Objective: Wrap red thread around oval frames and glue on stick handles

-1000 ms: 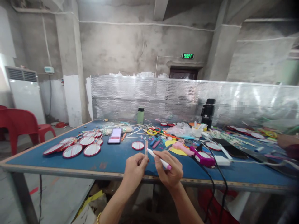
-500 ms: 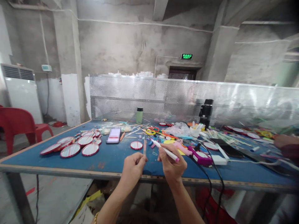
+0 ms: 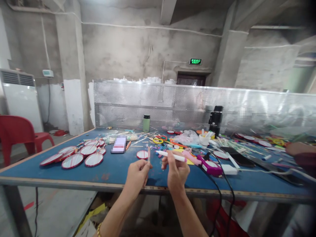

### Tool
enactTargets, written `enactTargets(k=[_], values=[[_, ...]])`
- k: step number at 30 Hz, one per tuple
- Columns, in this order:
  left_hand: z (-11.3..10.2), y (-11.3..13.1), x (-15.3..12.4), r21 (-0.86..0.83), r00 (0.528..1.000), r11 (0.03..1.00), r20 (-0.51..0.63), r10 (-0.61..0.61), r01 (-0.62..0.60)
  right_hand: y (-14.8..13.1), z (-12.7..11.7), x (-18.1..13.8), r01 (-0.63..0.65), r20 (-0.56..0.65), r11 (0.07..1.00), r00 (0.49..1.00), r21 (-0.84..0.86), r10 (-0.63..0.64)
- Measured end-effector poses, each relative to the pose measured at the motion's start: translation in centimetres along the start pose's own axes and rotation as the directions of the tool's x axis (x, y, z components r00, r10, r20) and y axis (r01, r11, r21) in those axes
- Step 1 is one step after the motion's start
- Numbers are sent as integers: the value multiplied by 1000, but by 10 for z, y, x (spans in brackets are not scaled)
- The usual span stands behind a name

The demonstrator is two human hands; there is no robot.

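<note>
My left hand (image 3: 138, 174) pinches the lower end of a thin flat wooden stick (image 3: 148, 153), which stands roughly upright above the table. In my right hand (image 3: 178, 171) is a white marker pen (image 3: 174, 156) with a pink end. The marker lies nearly level, its tip pointing left toward the stick but apart from it. Just behind the stick a round red-rimmed disc (image 3: 142, 154) lies on the blue table (image 3: 111, 177). To the right of my right hand sits a magenta device (image 3: 209, 167) with a cable.
Several red-rimmed discs (image 3: 72, 161) are piled at left, beside a phone (image 3: 118, 144). A green bottle (image 3: 146, 124) and a black flask (image 3: 216, 121) stand toward the back. Loose sticks, scissors and a plastic bag (image 3: 190, 137) clutter the middle. At far right is a person's blurred sleeve (image 3: 306, 161).
Both hands have shifted slightly left in view. The marker has turned from a slant to nearly level, its tip now closer to the stick.
</note>
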State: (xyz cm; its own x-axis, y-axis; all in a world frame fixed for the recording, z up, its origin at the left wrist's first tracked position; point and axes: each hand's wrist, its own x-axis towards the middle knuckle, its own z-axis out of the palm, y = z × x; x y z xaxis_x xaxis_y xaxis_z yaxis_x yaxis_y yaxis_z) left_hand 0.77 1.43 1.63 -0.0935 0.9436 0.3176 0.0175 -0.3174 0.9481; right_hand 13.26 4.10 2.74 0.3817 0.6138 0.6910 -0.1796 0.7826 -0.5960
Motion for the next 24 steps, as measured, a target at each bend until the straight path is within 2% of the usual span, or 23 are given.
enactTargets(k=[3,5,12,17,24], values=[[1,-2,0,-1,1000,1000,6,3,-3,0,-3,-11,125,98,984,989,-129,-113],[2,-3,0,-2,1000,1000,13,3,-3,1,-6,-14,160,151,972,979,-170,-135],[3,-3,-2,35,1000,999,18,21,-21,1,-9,-9,66,162,995,985,-77,-53],[4,-6,-2,38,999,999,4,33,-33,0,-7,-9,70,216,988,976,-138,-39],[4,-5,-3,53,999,998,12,38,-39,3,-6,-10,96,225,981,973,-168,-57]])
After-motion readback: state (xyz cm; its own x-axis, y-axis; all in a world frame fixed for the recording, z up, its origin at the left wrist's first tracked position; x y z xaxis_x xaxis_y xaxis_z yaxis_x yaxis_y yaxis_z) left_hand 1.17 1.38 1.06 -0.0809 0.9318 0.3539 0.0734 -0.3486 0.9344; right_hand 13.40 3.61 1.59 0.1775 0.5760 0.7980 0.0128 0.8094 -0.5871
